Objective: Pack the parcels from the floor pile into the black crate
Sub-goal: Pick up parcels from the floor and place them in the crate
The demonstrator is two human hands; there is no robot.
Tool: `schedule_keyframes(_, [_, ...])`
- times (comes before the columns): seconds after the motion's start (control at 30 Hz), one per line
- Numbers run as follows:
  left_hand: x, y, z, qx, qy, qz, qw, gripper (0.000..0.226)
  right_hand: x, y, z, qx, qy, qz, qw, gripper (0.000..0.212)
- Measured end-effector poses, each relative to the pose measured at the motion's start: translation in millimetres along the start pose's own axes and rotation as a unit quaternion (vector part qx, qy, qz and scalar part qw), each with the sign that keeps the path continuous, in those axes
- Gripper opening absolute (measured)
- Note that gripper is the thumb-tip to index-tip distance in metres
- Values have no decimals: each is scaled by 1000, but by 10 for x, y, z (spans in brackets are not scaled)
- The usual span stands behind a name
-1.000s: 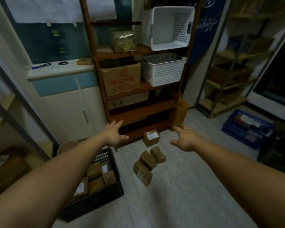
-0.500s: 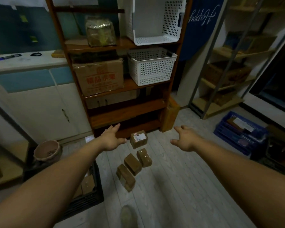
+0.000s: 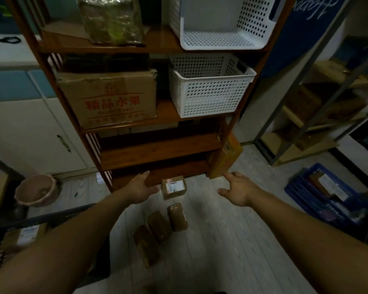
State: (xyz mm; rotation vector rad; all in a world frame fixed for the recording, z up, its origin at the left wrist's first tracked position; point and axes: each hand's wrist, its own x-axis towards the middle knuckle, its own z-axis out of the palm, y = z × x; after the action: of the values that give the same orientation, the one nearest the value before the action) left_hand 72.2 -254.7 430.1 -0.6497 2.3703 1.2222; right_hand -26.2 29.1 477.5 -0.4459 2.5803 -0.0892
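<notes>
A small brown parcel with a white label (image 3: 174, 187) stands on the pale floor in front of the wooden shelf. Three plain brown parcels (image 3: 158, 225) lie in a row just nearer to me. My left hand (image 3: 139, 188) is open, fingers spread, just left of the labelled parcel and apart from it. My right hand (image 3: 238, 190) is open too, further off to that parcel's right. The black crate (image 3: 57, 217) sits at the lower left, partly hidden behind my left arm, with a labelled parcel (image 3: 23, 235) inside.
A wooden shelf (image 3: 157, 145) holds a cardboard box (image 3: 108, 98) and two white baskets (image 3: 208, 85). A yellow carton (image 3: 225, 158) leans on its right post. A pink bowl (image 3: 37, 190) stands at the left, a blue crate (image 3: 327, 196) at the right.
The view has moved closer to the shelf and the floor parcels. The black crate has slid to the lower left edge. Both hands stay open, either side of the labelled parcel.
</notes>
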Motion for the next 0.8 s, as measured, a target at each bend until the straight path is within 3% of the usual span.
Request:
schedule_keyframes(0.17, [597,141,214,-25,35,16,999,64,905,307,-64,-1,-41,-74,996,72])
schedule_keyframes(0.33, [1170,217,578,-81,99,-75,989,68,1950,585,-3,44,-90,-163,981,67])
schedule_keyframes(0.5, [1869,43,1083,-80,88,-174,977,79,2883,815,451,98,-113,-134,980,70])
schedule_keyframes(0.8, [3742,-1153,2204,-114,92,-182,972,77,4508,842,2484,231,-121,-73,963,69])
